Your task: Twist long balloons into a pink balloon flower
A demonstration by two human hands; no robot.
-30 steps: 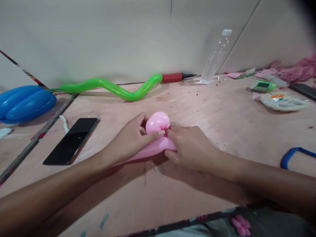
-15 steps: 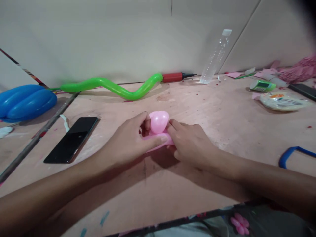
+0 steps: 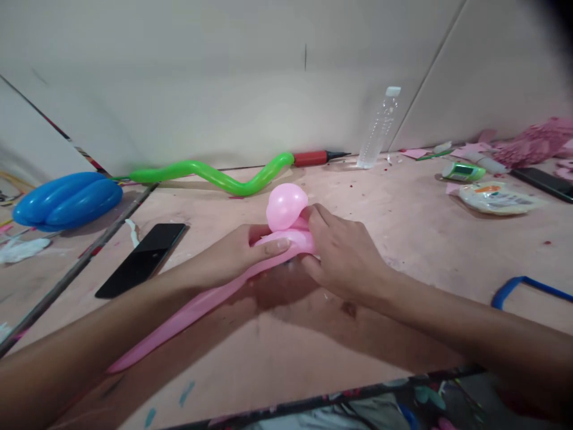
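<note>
A long pink balloon [image 3: 188, 316] is held between my two hands above the table. Its far end bulges into round bubbles, and its thin tail slants down past my left forearm. My left hand [image 3: 246, 251] grips the balloon from the left, thumb lying along the top of it. On the right, my right hand [image 3: 338, 245] is closed round the bend of the balloon just beside the bubbles; its fingertips are partly hidden.
A black phone [image 3: 141, 260] lies left of my hands. Behind are a blue balloon bundle [image 3: 67, 200], a green balloon [image 3: 210, 176], a red pump [image 3: 311, 158] and a clear bottle [image 3: 377, 131]. To the right sit a plastic packet [image 3: 496, 198] and a blue strip [image 3: 510, 289].
The balloon's long tail now shows below my left forearm, and the round bubble stands out more above my fingers. My view has tilted up slightly. Both hands keep hold of the balloon.
</note>
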